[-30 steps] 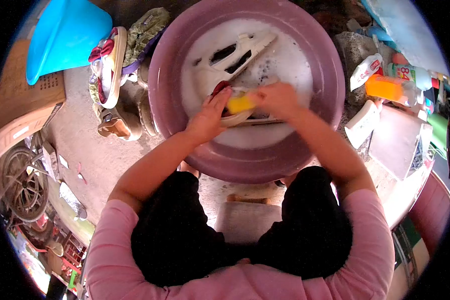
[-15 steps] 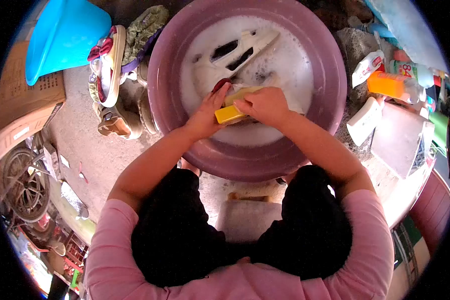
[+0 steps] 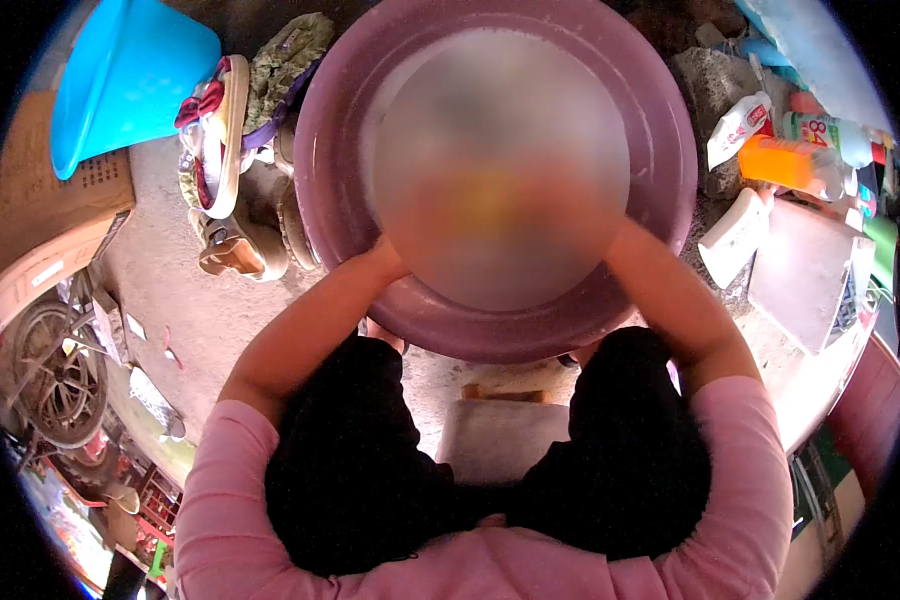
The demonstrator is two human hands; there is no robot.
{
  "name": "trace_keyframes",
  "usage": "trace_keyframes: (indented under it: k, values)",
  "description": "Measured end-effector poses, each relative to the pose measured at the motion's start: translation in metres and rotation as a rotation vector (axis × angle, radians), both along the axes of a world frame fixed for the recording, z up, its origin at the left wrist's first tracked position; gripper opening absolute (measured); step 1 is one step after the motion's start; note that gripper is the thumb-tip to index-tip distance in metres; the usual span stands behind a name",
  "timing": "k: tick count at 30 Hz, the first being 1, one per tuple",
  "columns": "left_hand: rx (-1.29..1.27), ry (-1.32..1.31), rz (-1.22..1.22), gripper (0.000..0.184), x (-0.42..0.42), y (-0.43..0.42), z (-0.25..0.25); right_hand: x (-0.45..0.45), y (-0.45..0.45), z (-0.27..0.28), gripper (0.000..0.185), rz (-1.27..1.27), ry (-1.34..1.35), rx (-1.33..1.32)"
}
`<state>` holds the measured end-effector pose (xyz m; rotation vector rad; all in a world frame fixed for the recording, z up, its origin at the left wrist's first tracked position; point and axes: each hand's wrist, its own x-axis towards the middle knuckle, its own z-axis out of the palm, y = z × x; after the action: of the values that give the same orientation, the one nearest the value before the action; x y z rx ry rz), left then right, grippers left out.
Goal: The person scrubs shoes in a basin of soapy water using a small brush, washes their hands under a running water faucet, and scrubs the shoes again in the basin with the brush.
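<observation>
Purple basin (image 3: 335, 140): its middle, sharp half a second ago, now blurred, so progress unreadable; yellow object (image 3: 482, 203), near centre toward six o'clock; left hand (image 3: 422, 215), eight o'clock; right hand (image 3: 558, 207), four o'clock; fingers' hold, cannot tell.

The basin (image 3: 655, 140) is smooth plastic with a soft sheen; the finish at its blurred middle cannot be told. The bucket (image 3: 155, 80) looks like glossy plastic, the box (image 3: 45, 180) matt cardboard, the floor (image 3: 195, 315) rough concrete. The shirt (image 3: 510, 565) and trousers (image 3: 340, 470) are matt cloth; the bottle (image 3: 780, 164) is shiny, see-through plastic, the wheel (image 3: 59, 375) dull metal
</observation>
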<state>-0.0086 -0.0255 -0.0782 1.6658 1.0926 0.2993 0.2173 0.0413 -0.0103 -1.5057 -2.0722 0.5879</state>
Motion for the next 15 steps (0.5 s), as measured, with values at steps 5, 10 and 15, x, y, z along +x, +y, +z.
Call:
trace_keyframes:
  k: [5, 10, 15]
  values:
    - [0.056, 0.046, 0.136, 0.105, 0.022, 0.022, 0.074, 0.032, 0.037, 0.015, 0.043, 0.188, -0.531, -0.471]
    - [0.217, 0.081, 0.053, 0.102, 0.018, 0.024, 0.065, -0.010, 0.001, 0.018, 0.044, 0.488, -0.450, -0.373]
    - [-0.003, 0.013, 0.118, 0.092, 0.014, 0.015, 0.046, 0.048, 0.027, -0.019, 0.040, 0.199, -0.390, -0.473]
